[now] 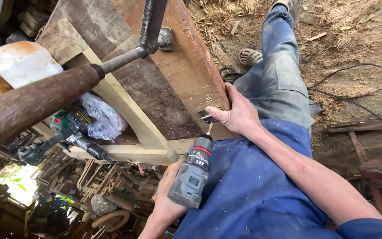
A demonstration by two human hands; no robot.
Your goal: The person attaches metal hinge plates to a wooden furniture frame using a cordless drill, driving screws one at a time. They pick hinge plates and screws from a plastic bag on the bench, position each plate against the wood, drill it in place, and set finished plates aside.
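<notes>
A sawdust-strewn workshop floor (pixel 345 48) fills the upper right of the frame, beside a worn brown wooden surface (pixel 173 88) at centre. The left hand (pixel 166 201), lower centre, is closed around a grey and black cordless drill (pixel 193 175), its bit angled up to a small metal bracket (pixel 206 116) on the surface edge. The right hand (pixel 239 113) presses over that bracket, fingers curled on the plank. The step appears to be driving a fastener; steady, aligned pressure seems called for. A crumpled clear plastic bag (pixel 102 117) lies at left, contents unclear.
</notes>
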